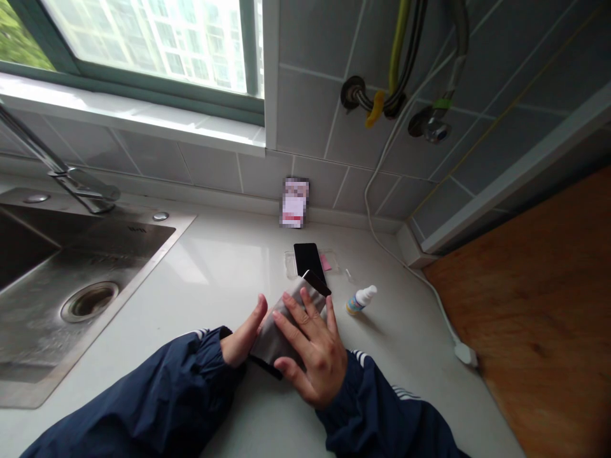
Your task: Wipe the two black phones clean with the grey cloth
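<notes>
Where right hand (312, 356) spreads, gray cloth (270, 342), black device (317, 283)

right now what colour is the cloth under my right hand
Grey cloth, best seen in the head view.

Decent lane over the table (229, 254) between sink (143, 236) and clear case (290, 267), but spray bottle (361, 299) and white cord (432, 290) crowd the right.

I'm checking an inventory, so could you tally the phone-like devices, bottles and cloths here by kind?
Phone-like devices: 3 (propped device, black device lying flat, dark device under the cloth at the hands)
Bottles: 1 (small bottle with white top)
Cloths: 1 (grey cloth)
Total: 5
</notes>
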### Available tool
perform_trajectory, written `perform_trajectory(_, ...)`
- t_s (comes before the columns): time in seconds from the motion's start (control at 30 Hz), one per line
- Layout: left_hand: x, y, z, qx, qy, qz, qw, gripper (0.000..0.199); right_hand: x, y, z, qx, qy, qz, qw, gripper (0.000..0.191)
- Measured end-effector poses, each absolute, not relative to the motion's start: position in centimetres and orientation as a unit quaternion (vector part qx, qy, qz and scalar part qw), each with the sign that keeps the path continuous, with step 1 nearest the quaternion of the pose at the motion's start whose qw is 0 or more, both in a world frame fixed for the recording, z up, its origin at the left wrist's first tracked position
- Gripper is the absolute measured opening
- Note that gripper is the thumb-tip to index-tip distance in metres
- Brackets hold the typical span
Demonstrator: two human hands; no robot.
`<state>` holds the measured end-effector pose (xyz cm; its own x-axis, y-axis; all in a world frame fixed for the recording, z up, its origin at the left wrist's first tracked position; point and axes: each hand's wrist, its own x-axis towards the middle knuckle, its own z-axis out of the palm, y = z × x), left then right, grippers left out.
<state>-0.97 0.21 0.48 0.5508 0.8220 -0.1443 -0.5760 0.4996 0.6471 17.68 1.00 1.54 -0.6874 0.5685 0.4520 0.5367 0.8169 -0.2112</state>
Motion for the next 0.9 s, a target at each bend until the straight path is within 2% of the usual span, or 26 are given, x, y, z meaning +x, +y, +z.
perform_trajectory(0.27, -0.6, 0.3, 1.0, 0.328, 0.216, 0.442, 0.807, 0.078, 17.7, 1.4, 2.4, -0.312, -0.901, 0.02, 0.302, 0.049)
perform_trajectory(0.47, -0.6, 0.2, 1.3, 0.331, 0.245, 0.418, 0.81, 0.085, 18.3, 2.7, 1.9, -0.353, -0.887, 0.005, 0.298, 0.052)
perform_trajectory(0.67, -1.7, -0.1, 0.7, 0.348, 0.324, 0.338, 0.812, 0.101, 18.7, 3.4, 1.4, -0.363, -0.882, 0.015, 0.299, 0.056)
perform_trajectory(0.9, -1.5, 0.4, 0.3, 0.299, 0.25, 0.398, 0.83, 0.086, 19.1, 3.9, 1.0, -0.357, -0.887, 0.047, 0.288, 0.066)
